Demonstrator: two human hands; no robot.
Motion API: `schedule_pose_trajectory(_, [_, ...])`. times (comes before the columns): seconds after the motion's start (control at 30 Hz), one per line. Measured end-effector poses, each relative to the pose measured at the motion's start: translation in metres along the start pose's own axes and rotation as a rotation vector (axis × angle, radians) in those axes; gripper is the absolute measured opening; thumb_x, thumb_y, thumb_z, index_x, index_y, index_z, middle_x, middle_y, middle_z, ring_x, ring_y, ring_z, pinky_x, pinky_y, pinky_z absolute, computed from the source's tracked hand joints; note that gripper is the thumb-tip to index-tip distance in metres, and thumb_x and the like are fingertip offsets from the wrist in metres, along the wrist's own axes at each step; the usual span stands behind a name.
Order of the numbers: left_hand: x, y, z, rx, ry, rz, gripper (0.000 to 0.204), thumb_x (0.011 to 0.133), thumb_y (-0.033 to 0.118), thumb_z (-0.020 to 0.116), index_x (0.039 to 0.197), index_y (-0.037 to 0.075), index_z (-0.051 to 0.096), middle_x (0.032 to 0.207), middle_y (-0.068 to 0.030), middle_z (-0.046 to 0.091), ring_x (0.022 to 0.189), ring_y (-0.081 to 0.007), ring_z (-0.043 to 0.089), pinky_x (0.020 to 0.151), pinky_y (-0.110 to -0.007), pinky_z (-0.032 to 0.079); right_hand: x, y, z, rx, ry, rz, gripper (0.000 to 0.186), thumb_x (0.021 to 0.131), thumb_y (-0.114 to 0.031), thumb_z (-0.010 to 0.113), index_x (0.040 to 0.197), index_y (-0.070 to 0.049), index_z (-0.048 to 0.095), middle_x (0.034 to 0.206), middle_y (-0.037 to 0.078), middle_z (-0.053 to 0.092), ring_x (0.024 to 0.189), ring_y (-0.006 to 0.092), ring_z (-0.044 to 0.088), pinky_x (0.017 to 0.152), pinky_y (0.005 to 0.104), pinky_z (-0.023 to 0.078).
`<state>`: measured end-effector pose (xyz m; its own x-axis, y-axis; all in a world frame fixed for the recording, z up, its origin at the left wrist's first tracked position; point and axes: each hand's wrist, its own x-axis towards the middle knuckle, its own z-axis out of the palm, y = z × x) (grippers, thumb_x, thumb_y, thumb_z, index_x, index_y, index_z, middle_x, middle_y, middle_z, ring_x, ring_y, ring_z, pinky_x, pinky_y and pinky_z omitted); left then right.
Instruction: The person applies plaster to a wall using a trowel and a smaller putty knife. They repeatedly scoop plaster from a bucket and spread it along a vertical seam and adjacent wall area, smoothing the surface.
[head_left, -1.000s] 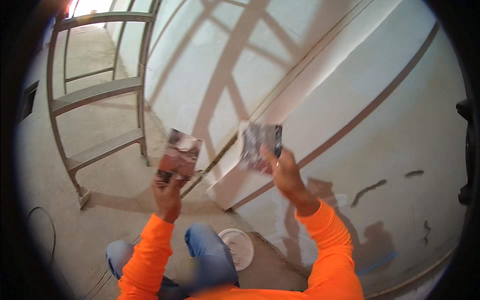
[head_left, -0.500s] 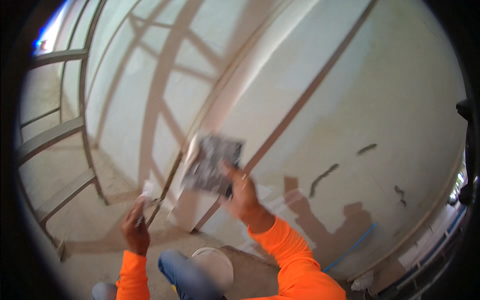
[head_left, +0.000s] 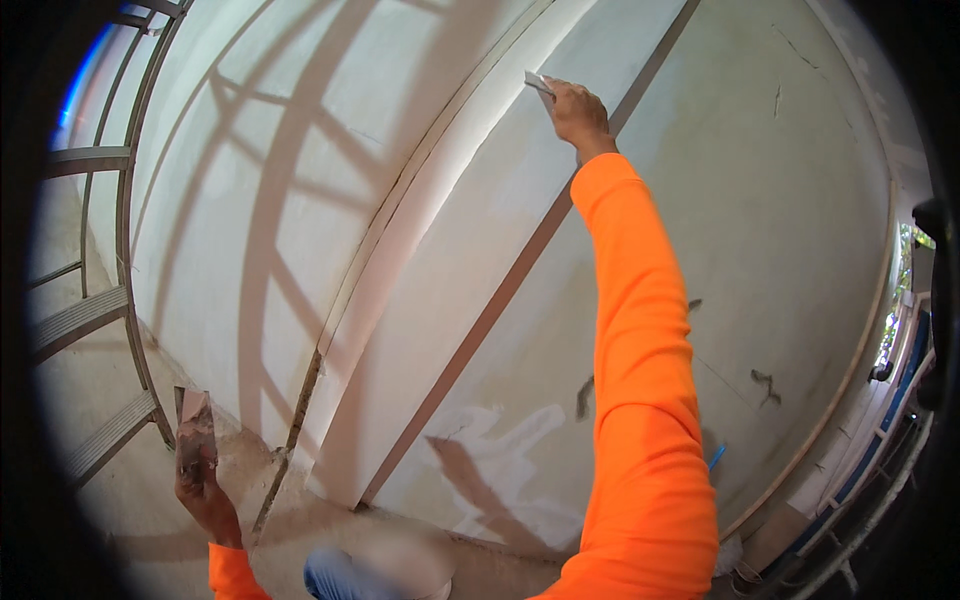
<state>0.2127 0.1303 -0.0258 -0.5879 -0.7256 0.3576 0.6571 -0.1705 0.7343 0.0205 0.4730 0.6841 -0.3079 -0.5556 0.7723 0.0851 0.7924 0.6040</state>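
My right hand [head_left: 580,112] is raised on the outstretched arm, its fingers closed round a flat metal filling blade [head_left: 540,84]. Seen almost edge-on, that blade is at the pale wall strip [head_left: 470,240]; I cannot tell whether it touches. Down at the lower left, my left hand [head_left: 205,497] grips a putty knife [head_left: 196,422], whose broad metal face points upward and is smeared. Whitish patches of filler [head_left: 525,455] mark the lower part of the wall [head_left: 780,180].
A metal ladder [head_left: 95,315] stands along the left side, casting crossed shadows on the wall. My knee [head_left: 330,575] shows at the bottom beside a blurred pale round bucket [head_left: 400,560]. Rails and pipes [head_left: 880,470] lie at the right edge, near a bit of blue tubing [head_left: 717,457].
My right hand has gone from low centre up to the wall strip, turning its blade edge-on. My left hand has moved left and lower, its putty knife now showing its broad face.
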Motion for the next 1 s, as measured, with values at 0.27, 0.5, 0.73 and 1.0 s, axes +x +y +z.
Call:
schedule_pose_trajectory(0.27, [0.002,0.02,-0.004,-0.03,0.107,0.021,0.027,0.106,0.01,0.068,0.128,-0.005,0.069,0.115,-0.0053,0.073,0.103,-0.0119,0.066,0.091,-0.027,0.052,-0.06,-0.012,0.016,-0.074,-0.355,-0.079,0.044,0.106,-0.01,0.048,0.147,-0.019,0.061,0.147,0.005,0.065,0.13,0.0322,0.063,0.113,0.0438,0.051])
schedule_pose_trajectory(0.5, [0.007,0.011,-0.007,0.034,0.092,0.036,0.031,0.106,0.011,0.068,0.132,-0.006,0.066,0.12,-0.0066,0.072,0.108,-0.0128,0.066,0.097,-0.028,0.052,-0.02,-0.004,0.008,-0.132,-0.076,0.045,0.048,0.106,-0.011,0.047,0.151,-0.023,0.057,0.146,0.004,0.065,0.132,0.0296,0.061,0.114,0.0424,0.051])
schedule_pose_trajectory(0.73, [0.003,0.013,-0.012,0.023,0.077,-0.01,0.031,0.105,0.008,0.068,0.133,-0.005,0.067,0.123,-0.0087,0.073,0.108,-0.0141,0.068,0.096,-0.029,0.053,-0.027,-0.011,0.001,-0.078,-0.142,-0.038,0.043,0.106,-0.013,0.052,0.148,-0.021,0.061,0.142,0.005,0.067,0.127,0.0296,0.064,0.109,0.0447,0.054])
schedule_pose_trajectory(1.0, [0.001,0.029,-0.007,0.052,0.086,0.019,0.029,0.106,0.011,0.068,0.13,-0.006,0.069,0.121,-0.0089,0.074,0.109,-0.0141,0.068,0.094,-0.029,0.054,-0.048,-0.004,0.043,-0.139,-0.01,-0.163,0.049,0.104,-0.009,0.057,0.15,-0.022,0.058,0.152,0.004,0.06,0.136,0.0301,0.059,0.116,0.0436,0.048])
